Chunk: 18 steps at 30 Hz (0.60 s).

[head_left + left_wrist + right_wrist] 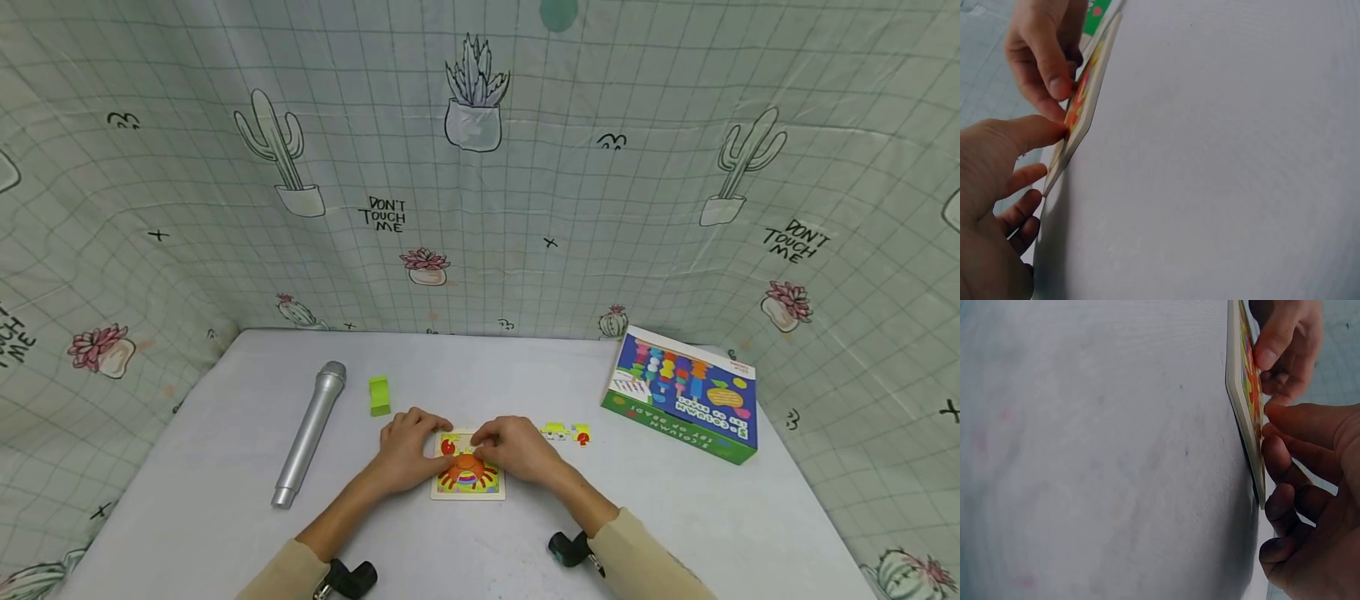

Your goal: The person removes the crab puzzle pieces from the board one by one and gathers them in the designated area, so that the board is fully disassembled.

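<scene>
A small square wooden crab puzzle lies flat on the table, with an orange crab body, a rainbow belly and a red claw on yellow. My left hand grips its left side: the thumb rests on the picture and the fingers reach its far left corner. Over the upper right part is my right hand, fingers curled, thumb and index fingertips close together at the orange crab piece. Those fingers partly hide the piece they pinch. Pale bare board shows along the puzzle's top. Two loose yellow-green puzzle pieces lie beyond my right hand.
A silver microphone-shaped stick lies at left, near a green block. At the back right is a colourful toy box. Behind the white table hangs a grid-patterned cloth with cactus drawings.
</scene>
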### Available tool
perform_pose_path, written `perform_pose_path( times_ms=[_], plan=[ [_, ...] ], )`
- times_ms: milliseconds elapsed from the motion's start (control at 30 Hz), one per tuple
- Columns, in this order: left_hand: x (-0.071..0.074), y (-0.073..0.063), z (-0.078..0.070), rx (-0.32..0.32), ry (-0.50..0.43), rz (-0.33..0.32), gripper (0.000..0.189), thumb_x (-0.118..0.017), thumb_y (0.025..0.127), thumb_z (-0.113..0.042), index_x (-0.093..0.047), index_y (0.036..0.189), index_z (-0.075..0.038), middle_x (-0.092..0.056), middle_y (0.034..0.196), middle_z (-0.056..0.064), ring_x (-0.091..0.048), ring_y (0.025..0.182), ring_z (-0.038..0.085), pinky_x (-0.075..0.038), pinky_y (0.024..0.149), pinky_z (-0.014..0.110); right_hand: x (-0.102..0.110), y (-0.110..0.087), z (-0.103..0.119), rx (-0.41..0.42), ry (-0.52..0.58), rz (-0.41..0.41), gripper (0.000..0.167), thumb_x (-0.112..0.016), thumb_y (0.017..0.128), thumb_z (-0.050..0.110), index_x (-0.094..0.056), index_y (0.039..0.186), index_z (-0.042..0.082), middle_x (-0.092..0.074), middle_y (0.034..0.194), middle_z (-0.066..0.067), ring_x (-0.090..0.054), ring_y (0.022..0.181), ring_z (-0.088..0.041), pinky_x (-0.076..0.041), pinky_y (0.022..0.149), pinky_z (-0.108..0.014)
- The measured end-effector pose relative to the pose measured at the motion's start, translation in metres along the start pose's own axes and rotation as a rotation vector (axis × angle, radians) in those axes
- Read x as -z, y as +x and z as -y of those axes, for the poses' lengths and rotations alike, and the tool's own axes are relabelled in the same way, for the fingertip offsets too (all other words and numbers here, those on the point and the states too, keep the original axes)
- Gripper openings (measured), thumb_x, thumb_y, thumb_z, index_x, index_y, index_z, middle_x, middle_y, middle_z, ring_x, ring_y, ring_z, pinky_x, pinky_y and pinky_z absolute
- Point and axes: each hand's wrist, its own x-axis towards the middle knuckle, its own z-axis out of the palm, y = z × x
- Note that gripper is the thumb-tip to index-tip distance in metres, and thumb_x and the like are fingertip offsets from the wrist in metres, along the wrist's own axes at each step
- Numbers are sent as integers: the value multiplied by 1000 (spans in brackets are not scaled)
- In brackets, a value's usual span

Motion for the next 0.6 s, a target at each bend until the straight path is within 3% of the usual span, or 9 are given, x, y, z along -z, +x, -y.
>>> perform_pose_path(
  times_ms=[333, 600],
  plan=[
    [4, -1, 7, -30, -35, 17, 42, -85, 80, -29, -71, 118, -17, -58, 113, 2, -48, 111, 26, -28, 101, 60, -6, 8, 6, 9, -42, 22, 19, -70, 92, 19, -78, 108, 14, -62, 77, 11, -53, 71, -6, -43, 70, -26],
    [2, -2, 6, -21, -63, 0, 44, -86, 78, -27, -71, 117, -14, -59, 112, 3, -49, 111, 27, -29, 101, 61, -11, 9, 8, 0, -5, 47, 21, -72, 92, 22, -78, 110, 15, -74, 107, 2, -62, 96, -11, -49, 83, -31]
  ],
)
